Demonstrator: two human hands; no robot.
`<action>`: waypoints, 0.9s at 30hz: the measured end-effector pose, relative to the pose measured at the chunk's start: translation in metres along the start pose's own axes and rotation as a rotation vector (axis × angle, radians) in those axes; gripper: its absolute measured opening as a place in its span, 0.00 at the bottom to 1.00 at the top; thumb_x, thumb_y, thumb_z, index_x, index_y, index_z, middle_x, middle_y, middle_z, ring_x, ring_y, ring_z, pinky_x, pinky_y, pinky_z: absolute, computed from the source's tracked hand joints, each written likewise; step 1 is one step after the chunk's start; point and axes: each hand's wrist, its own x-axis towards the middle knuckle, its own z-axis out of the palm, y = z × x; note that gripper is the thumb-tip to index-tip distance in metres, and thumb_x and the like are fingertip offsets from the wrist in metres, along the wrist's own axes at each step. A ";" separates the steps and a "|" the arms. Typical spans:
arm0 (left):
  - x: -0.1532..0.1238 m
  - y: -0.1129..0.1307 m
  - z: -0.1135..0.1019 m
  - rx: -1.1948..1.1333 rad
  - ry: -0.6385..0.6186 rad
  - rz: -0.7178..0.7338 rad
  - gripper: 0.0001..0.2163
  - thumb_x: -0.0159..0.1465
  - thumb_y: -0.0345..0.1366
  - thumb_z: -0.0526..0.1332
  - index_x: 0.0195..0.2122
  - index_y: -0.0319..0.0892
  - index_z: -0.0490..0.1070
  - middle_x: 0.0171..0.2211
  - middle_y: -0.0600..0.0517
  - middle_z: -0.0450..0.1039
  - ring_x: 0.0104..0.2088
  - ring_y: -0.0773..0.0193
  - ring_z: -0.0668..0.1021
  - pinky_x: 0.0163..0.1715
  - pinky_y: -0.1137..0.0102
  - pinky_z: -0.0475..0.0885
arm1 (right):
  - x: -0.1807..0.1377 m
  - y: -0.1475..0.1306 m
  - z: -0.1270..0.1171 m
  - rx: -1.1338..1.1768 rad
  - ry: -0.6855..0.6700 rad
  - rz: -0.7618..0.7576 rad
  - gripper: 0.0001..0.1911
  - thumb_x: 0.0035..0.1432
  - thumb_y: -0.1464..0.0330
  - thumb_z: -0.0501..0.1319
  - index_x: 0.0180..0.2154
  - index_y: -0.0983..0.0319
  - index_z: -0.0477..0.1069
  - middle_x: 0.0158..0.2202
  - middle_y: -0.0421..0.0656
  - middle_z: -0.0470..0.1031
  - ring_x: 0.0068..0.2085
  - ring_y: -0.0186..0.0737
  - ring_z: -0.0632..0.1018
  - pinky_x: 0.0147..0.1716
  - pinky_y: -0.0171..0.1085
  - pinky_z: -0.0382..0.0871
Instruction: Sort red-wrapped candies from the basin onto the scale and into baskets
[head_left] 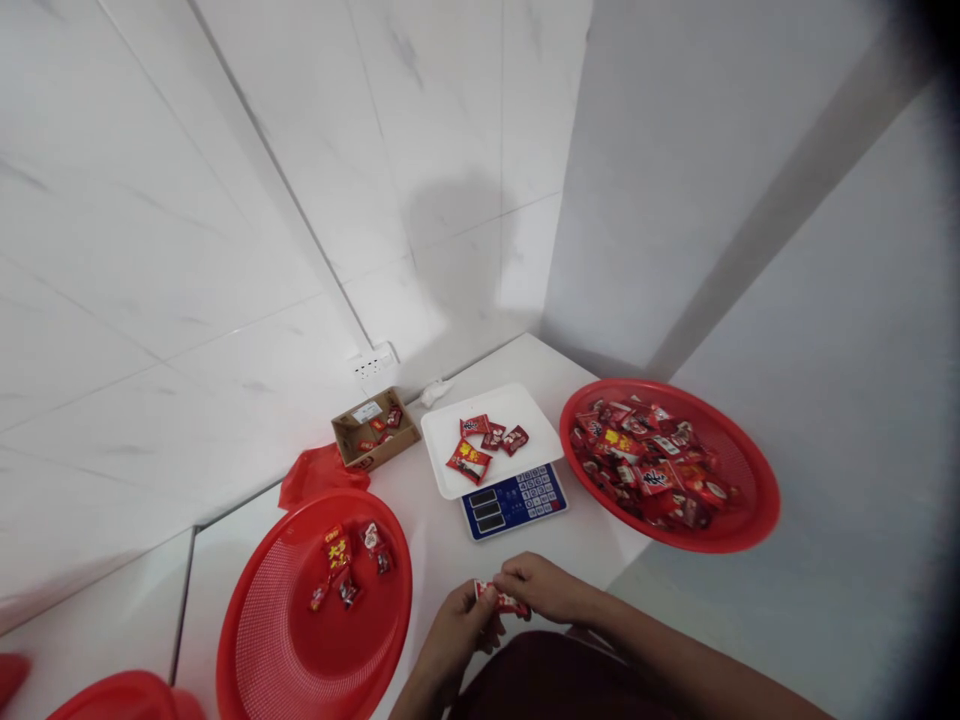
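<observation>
Close to my body, both hands grip one small red-and-white snack packet [504, 600]. My left hand [457, 632] pinches its left end, and my right hand [544, 588] has fingers closed on its upper right side. Just beyond them is a digital scale [516, 508] with a blue keypad and a white tray [442, 440]. Several red snack packets [470, 460] lie on that tray. To the right, a red plastic basket [757, 500] is heaped with mixed red packets [652, 475]. At left, another red basket [251, 620] has a few packets [337, 550] at its bottom.
A small cardboard box [382, 452] with some packets stands by the wall, beside a red plastic bag [319, 475]. A power socket [373, 362] is on the tiled wall. More red plastic [127, 697] shows at lower left. The white table [427, 535] meets walls behind and right.
</observation>
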 end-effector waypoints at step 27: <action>0.011 -0.002 0.002 0.076 0.050 0.116 0.23 0.52 0.59 0.52 0.23 0.41 0.63 0.19 0.56 0.65 0.21 0.69 0.66 0.23 0.72 0.60 | -0.004 -0.003 -0.007 0.059 -0.031 0.020 0.15 0.52 0.60 0.55 0.22 0.64 0.67 0.17 0.36 0.66 0.21 0.28 0.67 0.23 0.28 0.60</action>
